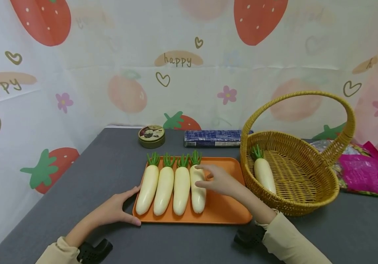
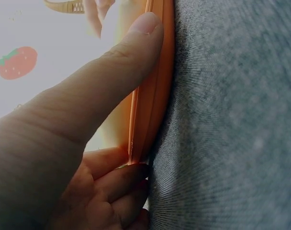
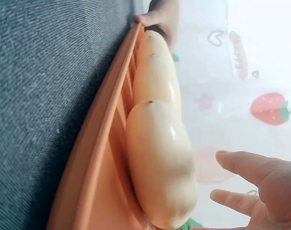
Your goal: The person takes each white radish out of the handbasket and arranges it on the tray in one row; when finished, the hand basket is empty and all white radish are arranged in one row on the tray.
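Several white radishes (image 1: 165, 192) with green tops lie side by side on an orange tray (image 1: 223, 207). My left hand (image 1: 111, 211) holds the tray's near left corner, thumb (image 2: 136, 40) along the front rim and fingers at the left side. Over the rightmost radish (image 1: 198, 200) is my right hand (image 1: 218, 179), thumb and fingers spread. In the right wrist view those fingers (image 3: 241, 165) stand apart from the radish's side, holding nothing. One more radish (image 1: 265, 174) lies inside a woven basket (image 1: 288, 206), right of the tray.
Behind the tray stand a round tin (image 1: 151, 137) and a blue wrapped packet (image 1: 212, 138). The basket's tall handle (image 1: 301, 94) arches up near my right forearm. A pink bag (image 1: 370, 172) lies at the far right. A printed curtain (image 1: 189, 95) closes off the table's back.
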Tool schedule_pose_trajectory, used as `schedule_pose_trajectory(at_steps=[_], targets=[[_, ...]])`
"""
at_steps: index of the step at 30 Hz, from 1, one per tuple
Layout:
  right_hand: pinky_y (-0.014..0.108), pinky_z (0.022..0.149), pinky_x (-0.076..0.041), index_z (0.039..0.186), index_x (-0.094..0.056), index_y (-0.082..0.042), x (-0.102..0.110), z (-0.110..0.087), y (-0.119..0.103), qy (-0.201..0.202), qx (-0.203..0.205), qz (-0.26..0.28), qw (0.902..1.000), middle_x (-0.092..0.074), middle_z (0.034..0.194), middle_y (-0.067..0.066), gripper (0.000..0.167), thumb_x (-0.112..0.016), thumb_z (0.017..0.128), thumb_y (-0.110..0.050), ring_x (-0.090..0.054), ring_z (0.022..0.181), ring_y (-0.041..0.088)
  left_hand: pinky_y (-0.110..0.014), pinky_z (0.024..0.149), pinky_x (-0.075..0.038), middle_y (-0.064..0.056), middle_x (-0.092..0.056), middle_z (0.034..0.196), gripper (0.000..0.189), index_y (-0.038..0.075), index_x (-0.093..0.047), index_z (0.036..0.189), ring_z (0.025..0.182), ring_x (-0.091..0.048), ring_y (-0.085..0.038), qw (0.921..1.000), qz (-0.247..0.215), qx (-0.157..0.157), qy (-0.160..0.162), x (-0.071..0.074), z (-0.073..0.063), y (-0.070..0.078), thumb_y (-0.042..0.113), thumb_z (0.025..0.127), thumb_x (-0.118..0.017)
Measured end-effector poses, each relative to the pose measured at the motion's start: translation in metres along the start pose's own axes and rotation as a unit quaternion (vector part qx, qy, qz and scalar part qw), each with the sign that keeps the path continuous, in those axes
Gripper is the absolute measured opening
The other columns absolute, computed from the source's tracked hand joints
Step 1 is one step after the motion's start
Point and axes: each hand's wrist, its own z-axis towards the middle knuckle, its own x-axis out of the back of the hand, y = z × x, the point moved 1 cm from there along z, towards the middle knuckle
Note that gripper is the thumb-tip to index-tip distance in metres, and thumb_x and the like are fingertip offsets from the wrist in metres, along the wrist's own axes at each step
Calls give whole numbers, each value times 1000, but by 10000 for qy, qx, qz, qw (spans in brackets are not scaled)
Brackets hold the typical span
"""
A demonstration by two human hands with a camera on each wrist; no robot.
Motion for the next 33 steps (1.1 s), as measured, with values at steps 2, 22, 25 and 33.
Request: schedule_pose_trajectory(at_steps=[2, 22, 25, 33], targets=[[44, 84, -42, 133, -44, -7, 2, -1, 1, 36, 34, -10, 10000, -37, 136, 14, 53, -62, 86, -25, -47, 108, 36, -55, 91, -30, -32, -28, 134, 101, -2, -26, 140, 120, -30, -45, 10000, -13, -20, 5, 0, 1, 1, 41, 65, -78], [35, 75, -48, 132, -44, -6, 37, -20, -8, 200, 429, 20, 9989, -42, 131, 17, 56, -64, 84, -25, -47, 110, 36, -55, 91, -30, -33, -29, 133, 100, -1, -26, 140, 120, -30, -45, 10000, -17, -46, 12, -1, 0, 1, 41, 65, -78], [33, 72, -49, 133, -43, -6, 50, -26, -9, 352, 382, 127, 9986, -42, 130, 18, 57, -65, 84, -26, -48, 109, 34, -55, 90, -31, -33, -28, 133, 100, -1, -25, 140, 120, -30, -45, 10000, -16, -41, 12, -1, -1, 0, 40, 66, -78], [47, 86, -40, 127, -49, -7, 88, -50, 1, 673, 296, -274, 9969, -52, 121, 15, 55, -66, 81, -32, -48, 110, 30, -54, 90, -31, -32, -29, 134, 100, -1, -26, 140, 120, -31, -45, 10000, 58, -46, 7, -1, 1, -2, 41, 66, -77]])
